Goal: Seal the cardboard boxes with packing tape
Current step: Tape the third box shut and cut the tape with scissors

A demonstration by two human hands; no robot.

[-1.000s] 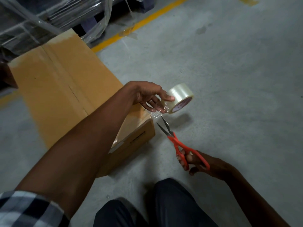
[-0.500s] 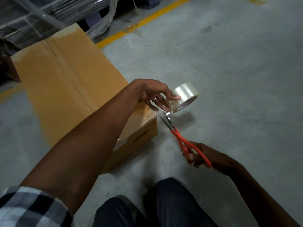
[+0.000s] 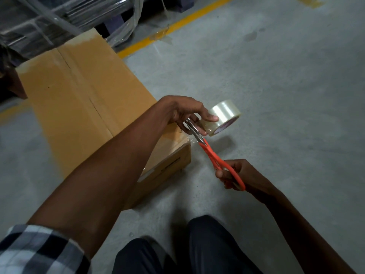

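Head view shows the left hand (image 3: 183,111) with its fingers (image 3: 210,118) curled round a roll of clear packing tape (image 3: 224,115), thumb on the outer wrap, holding it in the air just past the near corner of the cardboard box (image 3: 83,107). That hold seems meant to keep the short strip between roll and box taut, so it can be cut cleanly. Just under those fingers lie the steel blades of the scissors (image 3: 213,155), nearly closed across the strip where it crinkles and glints. Further toward the body, the right hand (image 3: 237,177) grips the smooth orange plastic loops, fingers wrapped through them. Beside the left fingers, the box is a long brown rectangle with a matt top, its two flaps meeting along a centre seam; a glossy band seems to cover the near end. Beyond everything lies the floor (image 3: 276,95), dull grey concrete with a yellow painted line (image 3: 177,30), and film-wrapped stacked goods (image 3: 59,20) behind the box.
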